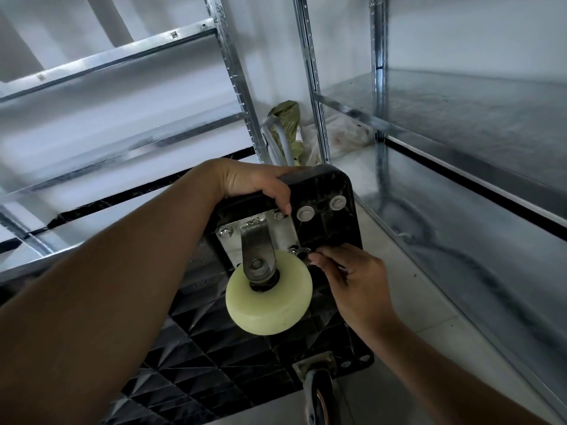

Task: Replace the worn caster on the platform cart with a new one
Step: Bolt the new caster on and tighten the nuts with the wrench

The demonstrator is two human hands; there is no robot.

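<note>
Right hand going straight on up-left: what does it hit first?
The corner bolt on the caster's mounting plate, which the right hand seems to pinch. Beyond, probably the fork. The left hand grips the cart deck.

On my feed the floor (408, 305) is pale tile with thin joints. The platform cart (211, 363) is tipped up on it, black ribbed underside toward me — I can't see which edge bears on the tile. Right of the cart a galvanised shelving rack (380, 96) stands on the floor; a second rack (234, 78) stands left of it. Beyond the cart, between the racks, a green bag (287, 116) and a clear plastic bag (348, 136) lie on the tile.
</note>
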